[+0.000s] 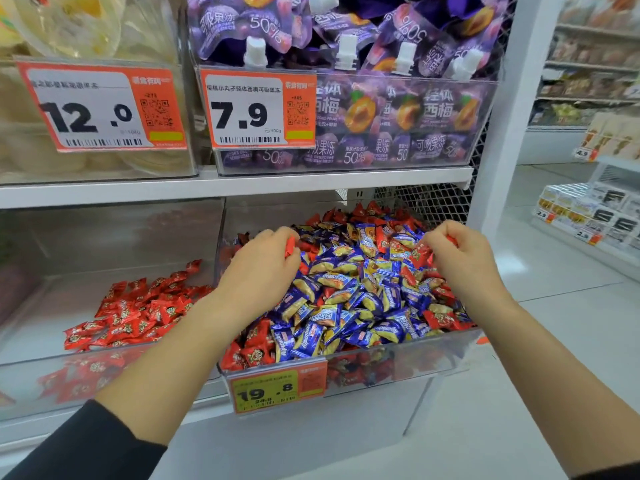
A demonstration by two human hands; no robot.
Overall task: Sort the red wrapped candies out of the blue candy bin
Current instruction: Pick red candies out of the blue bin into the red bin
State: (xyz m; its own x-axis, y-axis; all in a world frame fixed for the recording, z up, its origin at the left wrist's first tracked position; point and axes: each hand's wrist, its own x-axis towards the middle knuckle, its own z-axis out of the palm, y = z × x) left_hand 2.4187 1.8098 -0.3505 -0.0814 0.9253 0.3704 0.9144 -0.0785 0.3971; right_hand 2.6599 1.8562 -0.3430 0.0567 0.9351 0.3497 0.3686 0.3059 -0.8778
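Both your hands are in the blue candy bin (450,351), a clear tub heaped with blue-and-yellow candies (349,303) and red wrapped candies (440,318) mixed through. Your left hand (259,268) sits at the bin's left wall, fingers curled round a red candy (290,246). Your right hand (460,258) is over the bin's right half, fingers clenched on more red wrappers (423,252). Left of the bin, a second clear bin (41,341) holds a pile of red candies (135,310) only. On the bin's front hangs a yellow 19.8 price tag (277,388). On the shelf above the bin, purple jelly pouches (381,109).
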